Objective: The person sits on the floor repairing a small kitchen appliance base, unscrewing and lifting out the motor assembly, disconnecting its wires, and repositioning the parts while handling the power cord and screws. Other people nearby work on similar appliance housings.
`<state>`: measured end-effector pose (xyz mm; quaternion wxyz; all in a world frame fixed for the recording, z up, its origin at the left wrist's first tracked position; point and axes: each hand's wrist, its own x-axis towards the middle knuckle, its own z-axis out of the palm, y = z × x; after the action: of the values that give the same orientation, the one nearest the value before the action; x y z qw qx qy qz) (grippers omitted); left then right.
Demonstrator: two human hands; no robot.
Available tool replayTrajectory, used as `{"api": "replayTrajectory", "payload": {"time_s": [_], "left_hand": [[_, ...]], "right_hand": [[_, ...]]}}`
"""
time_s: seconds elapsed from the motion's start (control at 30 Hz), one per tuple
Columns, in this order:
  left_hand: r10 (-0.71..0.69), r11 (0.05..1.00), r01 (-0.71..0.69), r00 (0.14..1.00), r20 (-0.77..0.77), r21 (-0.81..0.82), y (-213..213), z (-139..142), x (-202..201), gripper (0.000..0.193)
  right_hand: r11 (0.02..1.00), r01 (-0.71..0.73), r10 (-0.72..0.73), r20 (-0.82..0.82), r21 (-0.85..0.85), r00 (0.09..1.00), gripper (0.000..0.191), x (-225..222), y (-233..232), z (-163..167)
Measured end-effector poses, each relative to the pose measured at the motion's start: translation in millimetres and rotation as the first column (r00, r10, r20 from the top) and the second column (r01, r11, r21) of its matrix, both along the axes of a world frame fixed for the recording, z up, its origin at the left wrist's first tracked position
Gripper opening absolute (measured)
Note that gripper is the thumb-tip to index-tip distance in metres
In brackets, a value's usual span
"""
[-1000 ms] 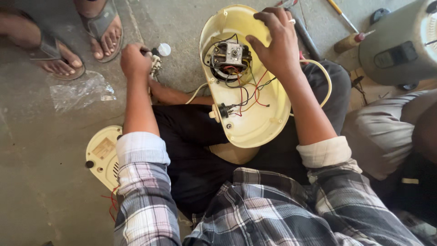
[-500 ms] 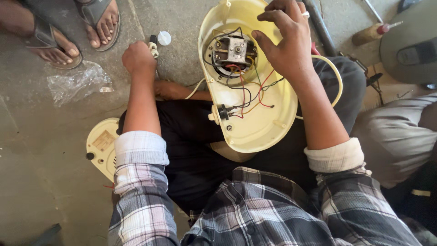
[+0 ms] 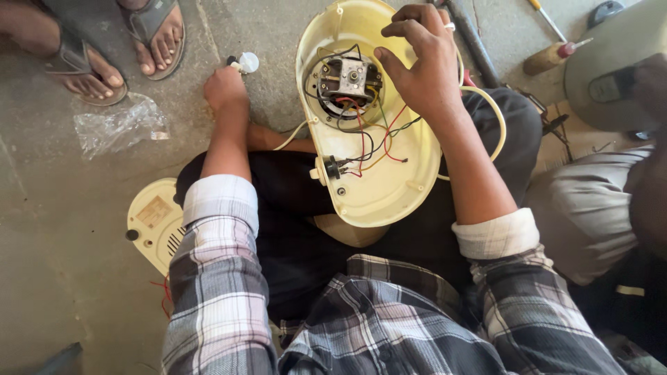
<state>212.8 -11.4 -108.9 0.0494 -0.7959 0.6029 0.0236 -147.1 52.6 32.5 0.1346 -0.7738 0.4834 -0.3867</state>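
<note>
The right hand (image 3: 420,66) has slid from the far rim of the cream plastic appliance housing (image 3: 368,118) down beside its small motor (image 3: 345,80).

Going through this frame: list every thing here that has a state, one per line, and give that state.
cream appliance housing: opened, inside facing up, resting on the lap
motor: exposed, seated in the housing, wires attached
right hand: fingers curled, touching the housing beside the motor
left hand: closed, reaching to the floor by a small white part
cream cover plate: detached, lying on the floor
plastic bag: crumpled, on the floor
</note>
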Motion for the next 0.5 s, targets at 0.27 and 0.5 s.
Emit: {"api": "replayTrajectory", "payload": {"time_s": [0.27, 0.5], "left_hand": [[-0.033, 0.999, 0.037, 0.949, -0.315, 0.007, 23, 46, -1, 0.024], [-0.399, 0.876, -0.094, 0.41, -0.82, -0.473, 80, 75, -24, 0.01]], "right_hand": [[1.0, 0.011, -0.011, -0.034, -0.014, 0.999, 0.023, -2, 1, 2], [0.995, -0.093, 0.102, -0.258, 0.047, 0.961, 0.021, 18, -8, 14]]}}
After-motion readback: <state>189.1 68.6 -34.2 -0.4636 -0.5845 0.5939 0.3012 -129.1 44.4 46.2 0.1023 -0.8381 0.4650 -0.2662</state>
